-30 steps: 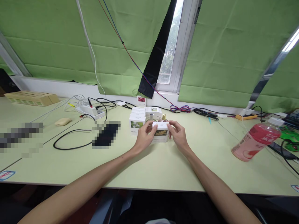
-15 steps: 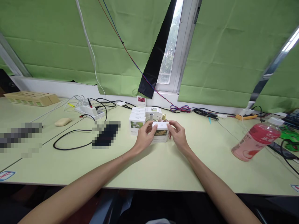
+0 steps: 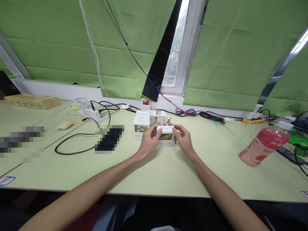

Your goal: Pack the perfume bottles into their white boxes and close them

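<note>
Between my two hands is a small white box (image 3: 165, 137) with a picture of yellow flowers on its front. My left hand (image 3: 149, 141) grips its left side, thumb at the upper front corner. On the right side, my right hand (image 3: 183, 139) holds it in the same way. Just behind the box, a silver-capped bottle (image 3: 156, 120) and a gold-capped bottle (image 3: 169, 121) show only their tops. A row of similar white boxes (image 3: 141, 125) stands beside my left hand, and another white box (image 3: 158, 114) lies behind the bottles.
A pink drink bottle (image 3: 264, 146) stands to the right. Toward the left are a black cable (image 3: 69, 154), a dark blurred-out object (image 3: 109, 138), a cream case (image 3: 64, 125) and a power strip (image 3: 92, 114). Brown boxes (image 3: 33, 101) sit far left; coiled cables (image 3: 211, 117) lie along the wall.
</note>
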`<state>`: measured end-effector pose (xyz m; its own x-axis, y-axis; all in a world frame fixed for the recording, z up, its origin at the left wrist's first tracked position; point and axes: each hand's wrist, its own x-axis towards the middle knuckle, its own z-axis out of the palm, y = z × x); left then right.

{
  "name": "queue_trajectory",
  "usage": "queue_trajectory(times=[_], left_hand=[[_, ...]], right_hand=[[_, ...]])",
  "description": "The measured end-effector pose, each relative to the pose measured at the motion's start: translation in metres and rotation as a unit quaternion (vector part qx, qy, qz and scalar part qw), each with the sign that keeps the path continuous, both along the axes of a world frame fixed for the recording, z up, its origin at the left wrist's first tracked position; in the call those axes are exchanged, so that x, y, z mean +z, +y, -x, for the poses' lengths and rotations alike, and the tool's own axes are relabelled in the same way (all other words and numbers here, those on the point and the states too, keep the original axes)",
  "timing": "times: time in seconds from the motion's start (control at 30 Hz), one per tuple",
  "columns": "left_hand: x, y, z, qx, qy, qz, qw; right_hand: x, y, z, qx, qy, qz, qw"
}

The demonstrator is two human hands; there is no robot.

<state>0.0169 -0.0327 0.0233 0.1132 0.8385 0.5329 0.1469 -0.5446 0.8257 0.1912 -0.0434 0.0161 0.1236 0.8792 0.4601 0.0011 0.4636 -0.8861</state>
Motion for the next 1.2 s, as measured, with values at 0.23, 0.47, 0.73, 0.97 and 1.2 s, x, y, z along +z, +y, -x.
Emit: queue_trajectory(times=[0.23, 0.47, 0.73, 0.97, 1.2], left_hand=[[-0.002, -0.001, 0.001, 0.002, 0.013, -0.006, 1.000], [-0.002, -0.002, 0.002, -0.009, 0.038, -0.038, 0.999], [-0.004, 0.000, 0.003, -0.009, 0.047, -0.052, 0.997], [-0.005, 0.001, 0.003, -0.013, 0.052, -0.053, 0.997], [-0.007, 0.002, 0.004, -0.008, 0.082, -0.080, 0.993]], right_hand=[[-0.001, -0.001, 0.001, -0.007, -0.013, -0.005, 1.000], [-0.002, -0.004, 0.001, -0.019, -0.035, -0.016, 0.999], [-0.007, -0.005, 0.002, -0.019, -0.081, -0.044, 0.996], [-0.011, -0.004, 0.001, -0.021, -0.099, -0.049, 0.994], [-0.012, -0.003, 0.001, -0.021, -0.101, -0.052, 0.993]])
